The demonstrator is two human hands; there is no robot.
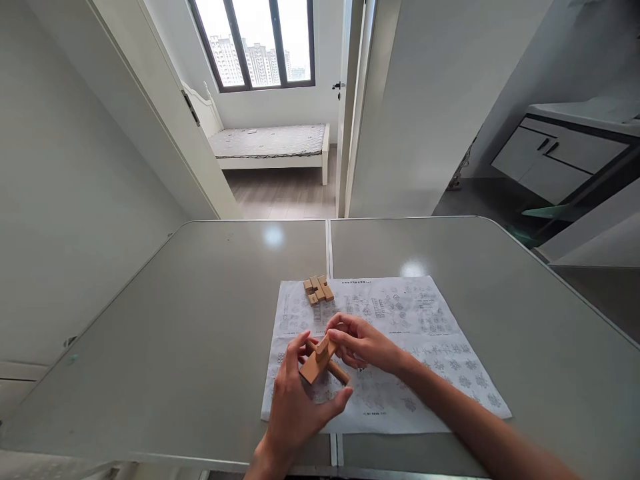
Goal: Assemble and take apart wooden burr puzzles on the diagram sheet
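Note:
Over a printed sheet (390,393), both my hands are at a wooden puzzle assembly (315,365) made of a flat slat, a small upright piece and a round-looking stick crossing beneath. My left hand (295,407) curls around its left side, fingers at the back and thumb beside the stick's near end, so the stick spans between them. My right hand (367,343) pinches the slat's far right end with thumb and index finger. Its other fingers are bent below and partly hidden. Just beyond the hands, a cluster of interlocked wooden blocks (319,291) lies on the sheet's upper left.
The grey table (175,347) has a metal seam (329,250) down its middle. The sheet carries many small line diagrams. Past the table are a doorway, a bed (270,141) and a window (255,43). A white cabinet (560,157) stands at the right.

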